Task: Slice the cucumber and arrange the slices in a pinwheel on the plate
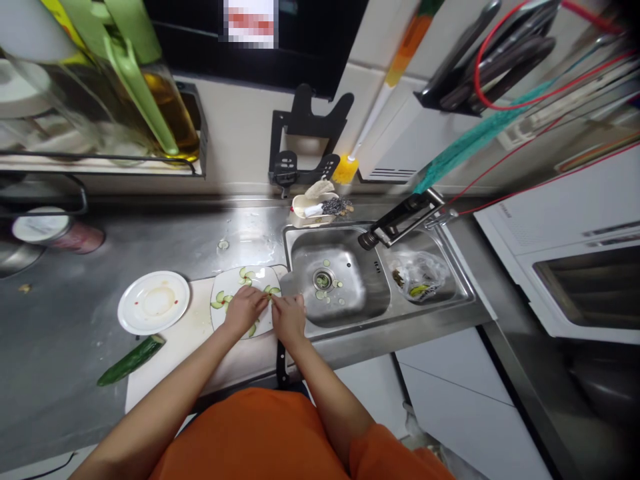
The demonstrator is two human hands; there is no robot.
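A white square plate lies on a pale cutting board, with green cucumber slices arranged in small groups on it. Over the plate's right part, my left hand and my right hand meet at their fingertips, beside a group of slices. Both have their fingers pinched together; whatever is between them is too small to make out. A round white plate with small red bits stands to the left. Below it a cut piece of cucumber rests partly on the board.
Right of the board is a steel sink with cucumber slices around its drain. A plastic bag lies in the smaller basin, near the black faucet. A knife handle sticks out at the board's front edge.
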